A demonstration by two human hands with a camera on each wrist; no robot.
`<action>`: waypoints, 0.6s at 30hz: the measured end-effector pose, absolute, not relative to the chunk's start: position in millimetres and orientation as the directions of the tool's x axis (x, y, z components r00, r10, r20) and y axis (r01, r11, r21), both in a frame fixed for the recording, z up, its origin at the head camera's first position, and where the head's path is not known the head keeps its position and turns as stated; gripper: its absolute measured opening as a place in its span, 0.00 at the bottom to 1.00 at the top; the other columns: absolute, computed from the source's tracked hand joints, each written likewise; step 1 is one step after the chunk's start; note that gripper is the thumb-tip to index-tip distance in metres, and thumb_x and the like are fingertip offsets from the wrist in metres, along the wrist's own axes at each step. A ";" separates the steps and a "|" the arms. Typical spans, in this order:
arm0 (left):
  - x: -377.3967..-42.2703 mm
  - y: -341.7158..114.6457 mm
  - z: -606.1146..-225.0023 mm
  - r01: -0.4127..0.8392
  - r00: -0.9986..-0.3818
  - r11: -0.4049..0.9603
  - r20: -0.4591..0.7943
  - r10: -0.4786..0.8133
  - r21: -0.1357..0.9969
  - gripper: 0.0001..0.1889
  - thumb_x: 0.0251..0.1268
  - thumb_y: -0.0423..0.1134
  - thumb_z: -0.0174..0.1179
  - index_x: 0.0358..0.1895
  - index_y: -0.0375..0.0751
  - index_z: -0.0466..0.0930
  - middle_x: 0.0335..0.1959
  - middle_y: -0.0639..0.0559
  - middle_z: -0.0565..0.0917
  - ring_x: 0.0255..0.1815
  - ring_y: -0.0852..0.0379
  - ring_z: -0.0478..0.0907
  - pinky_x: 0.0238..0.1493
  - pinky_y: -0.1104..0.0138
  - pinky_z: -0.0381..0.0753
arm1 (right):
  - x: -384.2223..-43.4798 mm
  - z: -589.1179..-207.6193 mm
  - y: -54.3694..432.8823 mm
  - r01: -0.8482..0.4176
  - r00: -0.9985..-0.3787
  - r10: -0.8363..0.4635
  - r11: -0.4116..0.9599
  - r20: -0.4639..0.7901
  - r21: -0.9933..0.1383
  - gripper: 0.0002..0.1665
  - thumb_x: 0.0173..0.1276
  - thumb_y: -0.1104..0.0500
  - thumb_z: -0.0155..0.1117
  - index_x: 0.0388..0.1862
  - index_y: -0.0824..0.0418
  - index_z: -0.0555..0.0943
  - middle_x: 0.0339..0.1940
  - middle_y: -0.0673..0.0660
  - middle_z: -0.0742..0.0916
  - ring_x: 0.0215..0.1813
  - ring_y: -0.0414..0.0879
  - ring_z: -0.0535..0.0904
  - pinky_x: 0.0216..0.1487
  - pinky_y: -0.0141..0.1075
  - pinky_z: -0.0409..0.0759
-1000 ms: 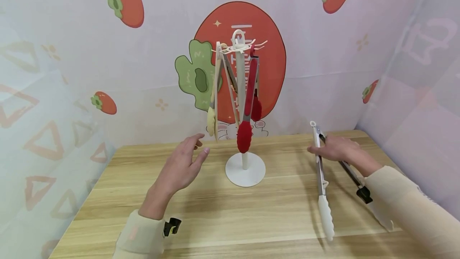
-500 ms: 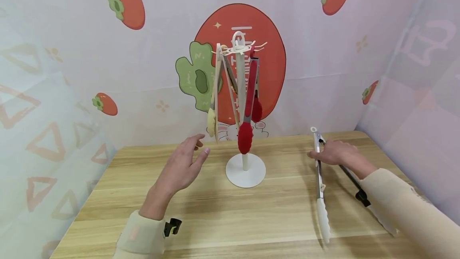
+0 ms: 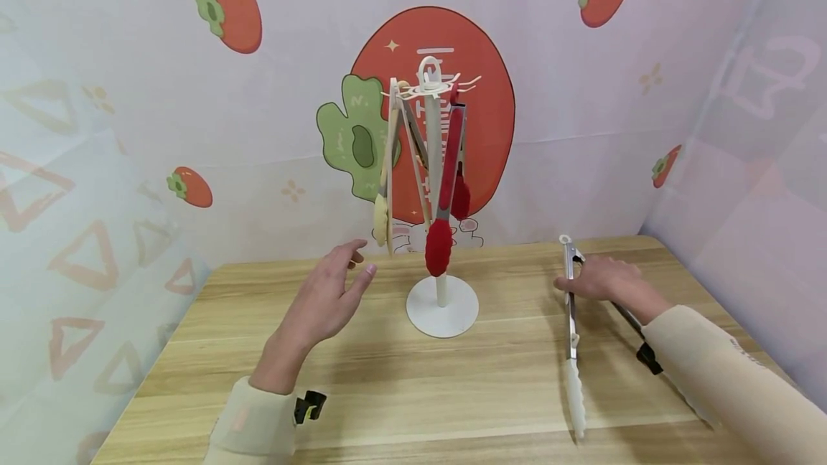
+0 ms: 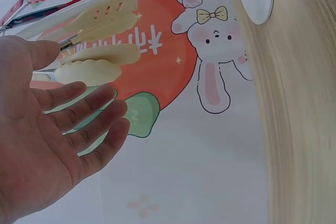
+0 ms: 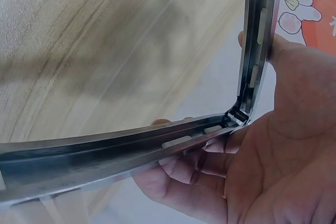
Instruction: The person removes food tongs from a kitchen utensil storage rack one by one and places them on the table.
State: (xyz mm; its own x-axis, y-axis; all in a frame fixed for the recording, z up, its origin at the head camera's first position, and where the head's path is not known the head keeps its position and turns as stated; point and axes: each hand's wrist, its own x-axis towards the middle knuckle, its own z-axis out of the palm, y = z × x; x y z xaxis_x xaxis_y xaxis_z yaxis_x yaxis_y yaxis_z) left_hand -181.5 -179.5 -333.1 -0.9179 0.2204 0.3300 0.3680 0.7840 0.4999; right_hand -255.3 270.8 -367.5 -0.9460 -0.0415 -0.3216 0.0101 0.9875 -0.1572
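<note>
My right hand [image 3: 607,280] grips a pair of metal tongs [image 3: 572,329] near the hinge, its arms spread wide and its white scalloped heads pointing toward me. In the right wrist view, the fingers [image 5: 181,187] curl round one arm of the tongs while the thumb lies against the other. My left hand [image 3: 326,300] hovers over the table left of the white stand [image 3: 455,318], holding nothing, fingers loosely extended. From the stand's hooks hang red tongs [image 3: 452,156] at the front right and cream tongs [image 3: 382,224] at the left.
The wooden table [image 3: 388,393] meets a printed cloth backdrop [image 3: 549,70] at the back, with cloth at both sides. White hooks [image 3: 470,82] stick out round the stand's top. In the left wrist view, a slotted cream head [image 4: 113,11] hangs among the cream utensils.
My right hand and the tongs have come slightly toward me, and the near white head has swung a little left. The left hand stays in place.
</note>
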 end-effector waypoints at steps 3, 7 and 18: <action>-182.1 -179.9 -330.7 0.375 -0.915 0.778 0.337 0.223 0.504 0.29 0.81 0.54 0.49 0.75 0.41 0.64 0.59 0.43 0.78 0.60 0.44 0.75 0.59 0.47 0.76 | -255.4 -369.5 270.6 0.004 -0.947 -0.048 0.987 -0.318 -0.160 0.36 0.66 0.27 0.56 0.29 0.59 0.76 0.32 0.60 0.79 0.36 0.57 0.75 0.39 0.53 0.74; -183.1 -180.0 -326.1 0.400 -0.903 0.763 0.360 0.234 0.508 0.29 0.81 0.53 0.48 0.74 0.39 0.63 0.59 0.41 0.78 0.59 0.44 0.76 0.59 0.48 0.76 | -255.3 -372.5 270.6 -0.004 -0.948 -0.053 0.988 -0.314 -0.157 0.35 0.66 0.28 0.57 0.29 0.59 0.76 0.33 0.60 0.79 0.37 0.57 0.75 0.40 0.55 0.75; -193.9 -180.5 -308.7 0.464 -0.867 0.707 0.439 0.238 0.534 0.26 0.81 0.48 0.51 0.72 0.35 0.66 0.56 0.40 0.79 0.57 0.44 0.77 0.57 0.49 0.77 | -256.1 -378.7 267.4 -0.003 -0.954 -0.048 0.989 -0.296 -0.148 0.33 0.66 0.29 0.58 0.24 0.57 0.76 0.31 0.61 0.79 0.36 0.56 0.76 0.41 0.59 0.76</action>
